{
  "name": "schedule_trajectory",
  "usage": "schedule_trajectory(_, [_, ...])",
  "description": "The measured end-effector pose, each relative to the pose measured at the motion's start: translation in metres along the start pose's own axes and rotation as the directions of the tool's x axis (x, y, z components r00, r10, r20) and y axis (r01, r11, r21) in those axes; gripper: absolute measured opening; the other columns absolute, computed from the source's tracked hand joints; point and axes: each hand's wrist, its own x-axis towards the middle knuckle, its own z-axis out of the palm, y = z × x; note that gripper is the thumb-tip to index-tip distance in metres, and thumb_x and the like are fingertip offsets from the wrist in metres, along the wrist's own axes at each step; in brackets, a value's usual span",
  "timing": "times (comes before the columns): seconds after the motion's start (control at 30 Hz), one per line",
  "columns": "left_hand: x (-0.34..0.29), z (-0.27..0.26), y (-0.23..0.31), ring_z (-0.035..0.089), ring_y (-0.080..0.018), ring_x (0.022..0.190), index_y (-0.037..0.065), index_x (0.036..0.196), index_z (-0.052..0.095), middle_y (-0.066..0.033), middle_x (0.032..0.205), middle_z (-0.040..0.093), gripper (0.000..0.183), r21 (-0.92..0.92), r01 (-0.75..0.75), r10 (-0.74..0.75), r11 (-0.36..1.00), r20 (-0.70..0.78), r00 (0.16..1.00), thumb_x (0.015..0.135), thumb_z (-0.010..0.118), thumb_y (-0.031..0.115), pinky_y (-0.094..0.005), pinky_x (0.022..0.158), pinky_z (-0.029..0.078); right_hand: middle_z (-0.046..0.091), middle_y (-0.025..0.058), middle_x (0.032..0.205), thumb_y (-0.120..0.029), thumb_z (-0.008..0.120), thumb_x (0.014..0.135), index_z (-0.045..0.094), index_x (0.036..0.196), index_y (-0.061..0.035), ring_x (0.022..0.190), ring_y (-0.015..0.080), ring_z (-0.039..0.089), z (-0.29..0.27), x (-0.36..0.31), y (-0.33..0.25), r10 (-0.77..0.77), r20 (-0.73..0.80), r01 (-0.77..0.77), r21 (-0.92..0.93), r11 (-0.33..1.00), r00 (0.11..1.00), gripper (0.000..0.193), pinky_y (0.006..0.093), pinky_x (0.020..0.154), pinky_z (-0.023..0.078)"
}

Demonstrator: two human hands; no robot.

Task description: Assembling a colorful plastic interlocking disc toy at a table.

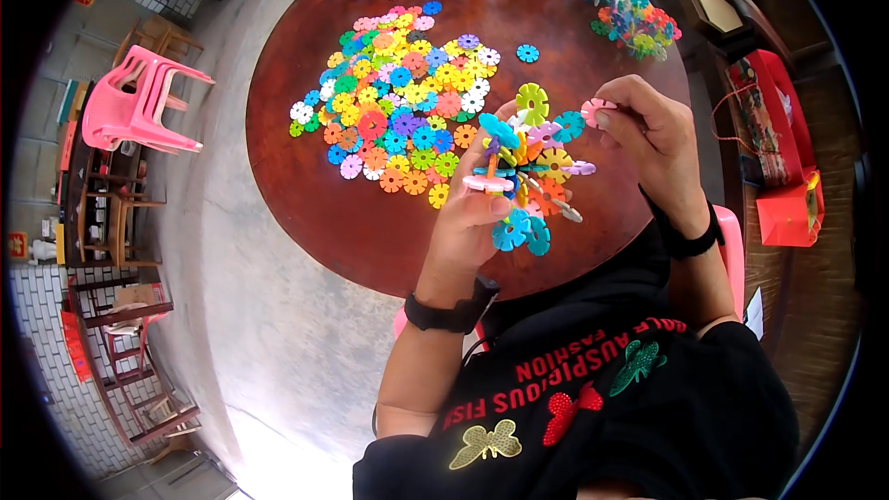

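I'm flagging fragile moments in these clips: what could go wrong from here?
1. The pink disc might slip: the right hand pinches it only between thumb and finger.
2. Discs in the cluster could work loose if pushed, since the left hand holds it from one side and many discs jut out unsupported.
3. The left hand could perhaps knock the loose discs on the table, as some lie close beside it in view.

Smooth plastic flower discs [372, 125], glossy wood-look tabletop [294, 193], matt cloth shirt [685, 435].
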Motion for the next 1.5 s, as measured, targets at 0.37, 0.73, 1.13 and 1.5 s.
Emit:
schedule_trajectory(0.37, [0.012,-0.018,-0.016,0.052,-0.0338,0.113,0.003,0.136,0.031,-0.0181,0.125,0.049,0.072,-0.185,-0.053,0.051,0.981,-0.019,0.999,0.074,0.062,0.023,-0.0504,0.093,0.046,0.057,0.0114,0.07,-0.002,0.062,0.081,0.057,0.086,-0.0008,0.061,0.0233,0.057,0.008,0.005,0.015,-0.069,-0.003,0.069,-0.019,0.997,0.998,0.008,0.0298,0.057,0.044])
schedule_trajectory(0.73, [0.013,-0.02,-0.015,0.056,-0.034,0.109,0.005,0.135,0.031,-0.0176,0.122,0.05,0.079,-0.101,-0.079,0.079,0.992,-0.009,0.997,0.072,0.074,0.027,-0.0496,0.086,0.051,0.06,0.0022,0.068,0.0,0.06,0.083,0.058,0.082,0.0002,0.059,0.0052,0.052,0.0,0.002,0.006,0.182,0.116,-0.197,0.135,0.971,0.976,0.002,0.0209,0.052,0.04])
schedule_trajectory(1.13, [0.009,-0.014,-0.009,0.06,-0.027,0.101,0.007,0.133,0.035,-0.0135,0.117,0.054,0.068,-0.149,0.002,0.007,0.989,0.058,0.998,0.073,0.066,0.006,-0.0433,0.08,0.055,0.058,-0.0008,0.068,0.002,0.057,0.085,0.056,0.082,-0.0013,0.055,0.0035,0.051,0.004,0.0,0.015,0.233,0.175,-0.279,0.309,0.909,0.956,0.005,0.0191,0.048,0.039])
schedule_trajectory(1.5, [0.004,-0.006,-0.004,0.061,-0.0235,0.094,0.004,0.13,0.038,-0.0118,0.113,0.054,0.072,-0.084,0.019,-0.013,0.996,0.079,0.997,0.065,0.07,0.011,-0.0394,0.078,0.055,0.056,0.004,0.062,0.003,0.059,0.08,0.055,0.08,0.0006,0.049,0.0085,0.054,-0.008,0.001,-0.002,0.06,0.226,-0.064,0.01,0.998,0.972,0.004,0.023,0.046,0.04])
